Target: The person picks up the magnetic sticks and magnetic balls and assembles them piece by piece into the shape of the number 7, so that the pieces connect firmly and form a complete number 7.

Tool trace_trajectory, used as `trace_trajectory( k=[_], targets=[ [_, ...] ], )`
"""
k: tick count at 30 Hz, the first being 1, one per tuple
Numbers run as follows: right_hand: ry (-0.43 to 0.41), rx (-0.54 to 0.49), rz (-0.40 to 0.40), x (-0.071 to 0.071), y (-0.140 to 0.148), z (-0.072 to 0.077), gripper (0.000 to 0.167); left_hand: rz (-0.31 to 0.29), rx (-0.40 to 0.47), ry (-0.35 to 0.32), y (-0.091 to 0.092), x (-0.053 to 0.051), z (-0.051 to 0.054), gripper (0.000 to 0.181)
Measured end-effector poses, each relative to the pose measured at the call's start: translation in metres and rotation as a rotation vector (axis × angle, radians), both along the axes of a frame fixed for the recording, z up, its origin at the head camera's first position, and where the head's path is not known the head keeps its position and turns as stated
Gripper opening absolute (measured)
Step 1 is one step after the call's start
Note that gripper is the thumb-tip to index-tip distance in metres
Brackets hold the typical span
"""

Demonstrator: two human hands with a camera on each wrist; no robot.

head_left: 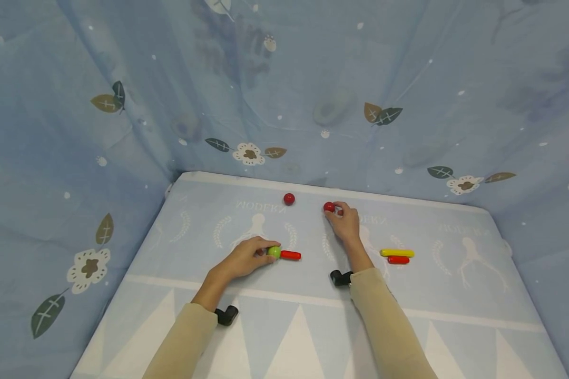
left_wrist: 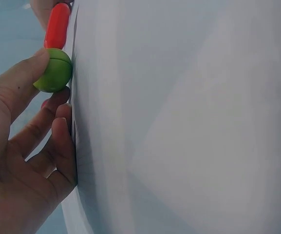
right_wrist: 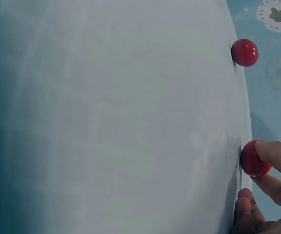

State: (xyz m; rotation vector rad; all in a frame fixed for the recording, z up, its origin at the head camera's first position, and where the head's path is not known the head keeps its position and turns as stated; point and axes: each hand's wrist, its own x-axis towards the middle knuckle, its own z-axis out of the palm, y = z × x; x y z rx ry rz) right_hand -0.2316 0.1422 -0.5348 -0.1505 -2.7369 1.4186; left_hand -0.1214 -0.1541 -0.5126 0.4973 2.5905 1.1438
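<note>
A loose red ball (head_left: 289, 199) sits near the far edge of the table (head_left: 455, 310), left of that edge's middle. Toward the right edge lies a yellow stick (head_left: 405, 252), with a shorter red stick (head_left: 398, 260) alongside it on the near side. Pale triangles pattern the tablecloth (head_left: 298, 337) toward the near edge. Blue fabric (head_left: 303, 68) with flowers and leaves rises behind the far edge and beside the left and right ones.
</note>
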Motion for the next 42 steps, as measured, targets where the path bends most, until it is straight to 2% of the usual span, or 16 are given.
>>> trace_trajectory(
  k=[4, 11, 17, 28, 36, 42],
  targets=[
    [0.020, 0.020, -0.003, 0.000, 0.001, 0.001, 0.041, 0.001, -0.001, 0.003, 0.001, -0.001, 0.000, 0.042],
    [0.017, -0.001, 0.000, 0.003, 0.001, 0.004, 0.042, 0.009, -0.013, -0.005, 0.002, -0.001, 0.000, 0.041],
    [0.008, -0.029, 0.046, 0.012, 0.001, 0.012, 0.043, 0.014, -0.023, -0.007, 0.000, -0.001, -0.001, 0.042],
    [0.031, -0.009, 0.160, 0.053, 0.002, 0.035, 0.039, 0.007, -0.007, -0.010, 0.000, -0.001, -0.002, 0.041],
    [0.007, -0.003, 0.217, 0.088, 0.002, 0.033, 0.039, 0.008, -0.011, -0.007, -0.001, 0.001, -0.001, 0.042],
    [-0.026, -0.016, 0.241, 0.105, 0.003, 0.032, 0.039, 0.011, -0.004, -0.007, -0.001, 0.000, -0.001, 0.041]
  ],
)
